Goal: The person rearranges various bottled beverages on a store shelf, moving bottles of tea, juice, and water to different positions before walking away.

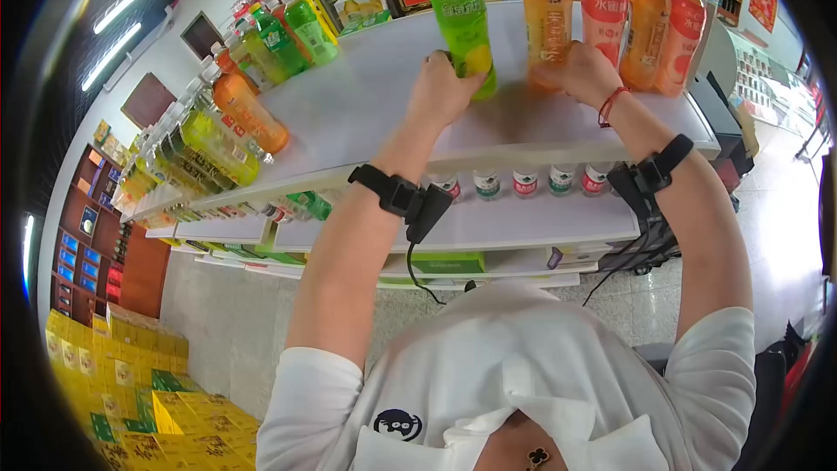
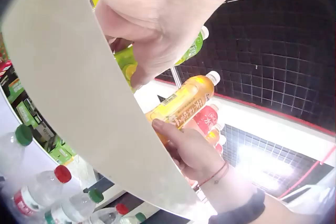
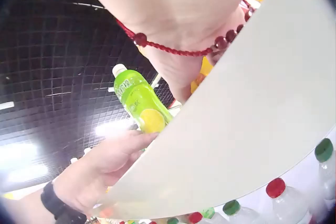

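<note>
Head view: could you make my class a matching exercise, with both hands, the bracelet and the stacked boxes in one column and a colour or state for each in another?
Things:
1. Left hand
2. Right hand
3. Bracelet
4. Stacked boxes

Colours or states:
A. mostly yellow
B. holds an orange bottle
C. red
D. holds a green bottle

Pairs: 1-D, 2-B, 3-C, 4-A

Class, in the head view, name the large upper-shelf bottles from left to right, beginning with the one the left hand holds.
Lime-green plastic bottle with a white cap, orange plastic bottle with a white cap, pink plastic bottle, amber-orange plastic bottle, second pink plastic bottle.
</note>
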`<state>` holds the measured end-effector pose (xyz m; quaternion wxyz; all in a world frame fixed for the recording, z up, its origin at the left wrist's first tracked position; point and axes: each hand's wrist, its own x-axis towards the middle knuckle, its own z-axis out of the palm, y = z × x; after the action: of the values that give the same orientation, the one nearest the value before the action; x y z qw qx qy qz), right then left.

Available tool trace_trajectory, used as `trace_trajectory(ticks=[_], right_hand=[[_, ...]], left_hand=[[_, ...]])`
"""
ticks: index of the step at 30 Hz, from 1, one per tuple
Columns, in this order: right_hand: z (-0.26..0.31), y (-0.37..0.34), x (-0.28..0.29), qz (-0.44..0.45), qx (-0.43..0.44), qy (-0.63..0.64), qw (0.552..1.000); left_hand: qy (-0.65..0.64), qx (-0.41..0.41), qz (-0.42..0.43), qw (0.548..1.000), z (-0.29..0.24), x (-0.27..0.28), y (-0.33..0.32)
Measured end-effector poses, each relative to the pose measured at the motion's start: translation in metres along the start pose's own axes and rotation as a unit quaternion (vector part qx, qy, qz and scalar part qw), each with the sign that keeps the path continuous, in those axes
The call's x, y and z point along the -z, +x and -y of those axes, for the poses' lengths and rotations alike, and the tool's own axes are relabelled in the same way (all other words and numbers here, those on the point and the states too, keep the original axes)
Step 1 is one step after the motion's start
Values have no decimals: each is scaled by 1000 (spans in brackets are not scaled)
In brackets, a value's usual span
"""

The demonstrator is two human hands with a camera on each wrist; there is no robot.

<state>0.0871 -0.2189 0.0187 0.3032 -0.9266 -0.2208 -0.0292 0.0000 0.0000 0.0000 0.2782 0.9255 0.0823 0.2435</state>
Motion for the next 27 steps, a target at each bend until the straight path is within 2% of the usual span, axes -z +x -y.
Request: trace_trajectory(ticks=[21,27], right_hand=[[-3,-4,3,-14,22,8,1000],[-4,-6,3,-23,7,11,1000]], left_hand=[[-33,16,0,999,-23,-18,2],[-58,-5,-20,998,-18,-24,4]])
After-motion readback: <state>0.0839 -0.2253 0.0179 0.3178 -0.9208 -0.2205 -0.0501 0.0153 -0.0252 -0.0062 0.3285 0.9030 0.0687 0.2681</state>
